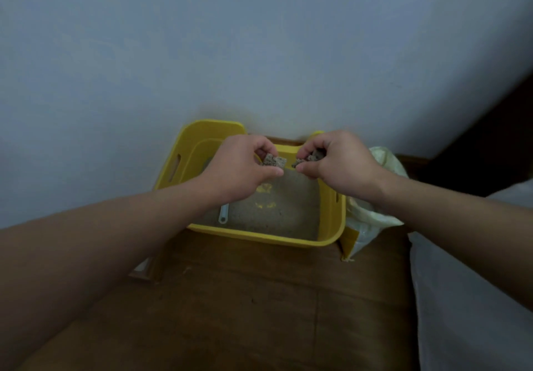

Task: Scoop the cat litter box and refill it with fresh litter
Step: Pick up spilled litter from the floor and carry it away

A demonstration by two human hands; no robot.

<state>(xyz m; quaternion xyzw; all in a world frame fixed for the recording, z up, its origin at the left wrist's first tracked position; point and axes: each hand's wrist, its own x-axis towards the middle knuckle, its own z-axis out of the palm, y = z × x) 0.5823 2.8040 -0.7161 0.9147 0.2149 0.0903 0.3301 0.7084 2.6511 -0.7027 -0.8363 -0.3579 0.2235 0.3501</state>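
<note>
A yellow litter box (331, 226) stands on the wooden floor against the wall, with sandy litter (288, 206) covering its bottom. Above the box, my left hand (242, 168) pinches a grey clump of litter (274, 161). Close beside it, my right hand (337, 160) pinches a second clump (310, 159). The two clumps are almost touching. A pale scoop handle (223, 215) lies in the litter near the box's front left, its head hidden under my left forearm.
A white and yellow litter bag (366, 220) leans against the box's right side. A blue-grey wall (259, 53) rises just behind the box. A pale cloth surface (476, 284) fills the right edge. Brown wooden floor (259, 298) lies in front.
</note>
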